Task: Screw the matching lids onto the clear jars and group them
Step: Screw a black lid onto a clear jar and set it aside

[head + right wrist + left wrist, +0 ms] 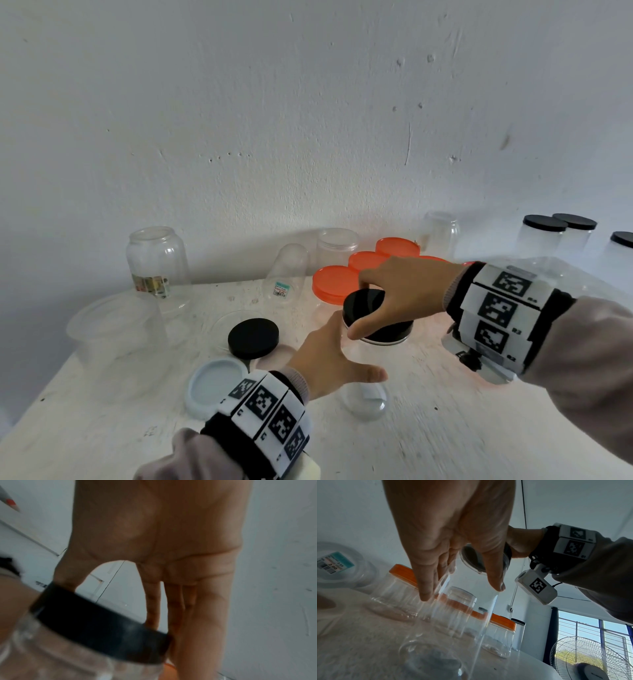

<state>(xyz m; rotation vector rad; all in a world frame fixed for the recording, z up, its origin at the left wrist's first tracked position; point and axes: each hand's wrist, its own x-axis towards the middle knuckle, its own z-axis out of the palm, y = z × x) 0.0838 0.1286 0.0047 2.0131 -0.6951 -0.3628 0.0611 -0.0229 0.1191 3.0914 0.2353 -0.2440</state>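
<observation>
A clear jar [368, 401] stands in the middle of the white table [445, 428] with a black lid [376, 308] on its mouth. My right hand [359, 305] grips that lid from above, thumb on the near rim and fingers on the far rim. My left hand [356, 349] holds the jar's body just below the lid, thumb in front and fingers behind. In the left wrist view the left hand [462, 592] has its thumb and fingers on either side of the jar [467, 615]. The right wrist view shows the lid [102, 628], blurred, between the thumb and fingers of the right hand [108, 596].
A loose black lid [253, 337] and a pale blue lid [215, 387] lie left of the jar. Orange-lidded jars [335, 282] stand behind it. Open clear jars [157, 260] and a large clear tub [116, 339] sit at the left. Black-lidded jars [548, 233] stand at the back right.
</observation>
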